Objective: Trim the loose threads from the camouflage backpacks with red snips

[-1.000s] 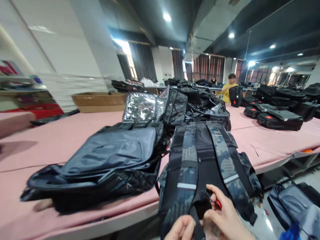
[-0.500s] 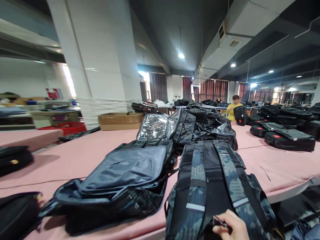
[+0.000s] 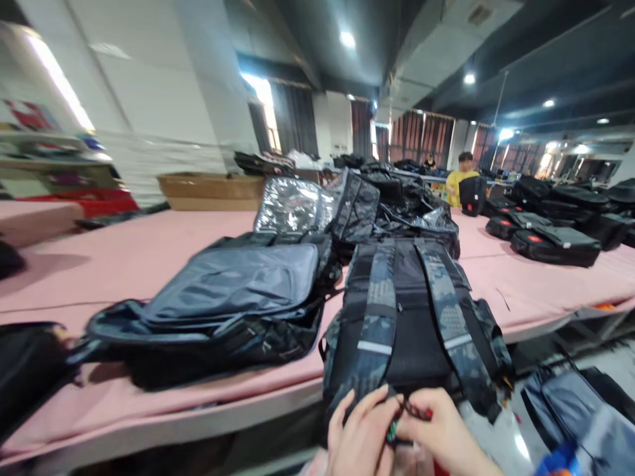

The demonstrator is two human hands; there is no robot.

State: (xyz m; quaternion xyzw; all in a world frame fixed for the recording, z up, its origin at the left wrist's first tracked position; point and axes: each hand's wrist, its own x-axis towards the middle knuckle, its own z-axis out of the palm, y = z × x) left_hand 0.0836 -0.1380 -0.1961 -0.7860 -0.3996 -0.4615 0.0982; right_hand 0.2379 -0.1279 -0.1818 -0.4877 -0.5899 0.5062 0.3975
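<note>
A black backpack with camouflage straps (image 3: 431, 324) lies on the table with its strap side up. Its lower end reaches the near edge. My left hand (image 3: 364, 430) curls over that end, fingers bent against the fabric. Close beside it, my right hand (image 3: 439, 423) is closed in a pinch on a small dark object (image 3: 419, 411) with a red spot. What kind of object it is I cannot make out. A small green bit (image 3: 391, 431) shows between the hands. To the left lies an open backpack with grey lining (image 3: 238, 284).
Behind stand more camouflage bags (image 3: 407, 198), one with a clear plastic-like flap (image 3: 290, 205). A cardboard box (image 3: 211, 192) sits by the pillar. Black bags (image 3: 555, 244) line the right side of the pink table (image 3: 124, 258). A person in yellow (image 3: 459, 182) stands farther back. Grey bags (image 3: 580, 403) lie low at right.
My left hand has come into view onto the backpack's lower end, beside my right hand. My right hand has moved slightly left and up in the picture. The view has tilted downward.
</note>
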